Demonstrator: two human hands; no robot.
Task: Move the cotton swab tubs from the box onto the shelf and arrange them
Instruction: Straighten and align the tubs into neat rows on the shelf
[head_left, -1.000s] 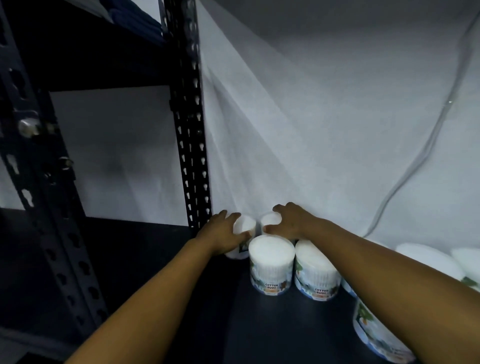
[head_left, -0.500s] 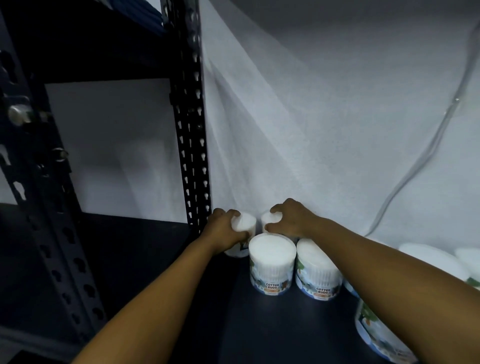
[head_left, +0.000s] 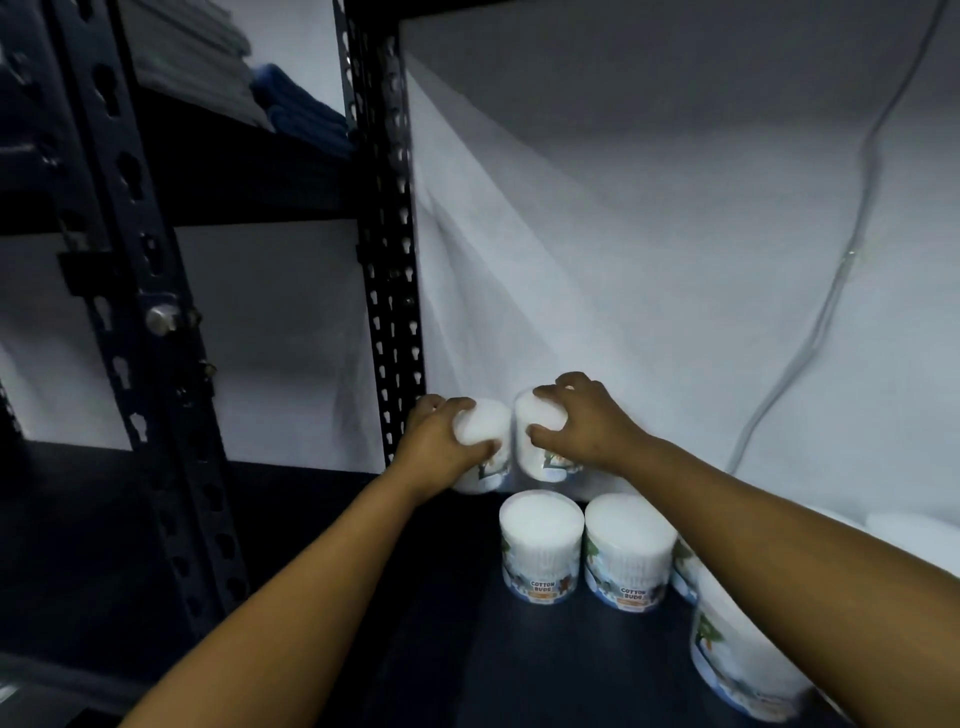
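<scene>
Head view: round white tubs (head_left: 540, 553), gripped.

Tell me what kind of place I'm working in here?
Probably a storeroom or stockroom. A black slotted metal rack upright frames dark shelves, identical cotton bud tubs stand in rows on this shelf, and folded towels sit stacked on the neighbouring rack.

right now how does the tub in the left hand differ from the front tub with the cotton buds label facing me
The left hand grips the back tub, tilted by the rear sheet; the front tub stands upright and untouched. The front tub's label reads clearly; the back tub's is mostly hidden. Both are white-topped round tubs.
</scene>
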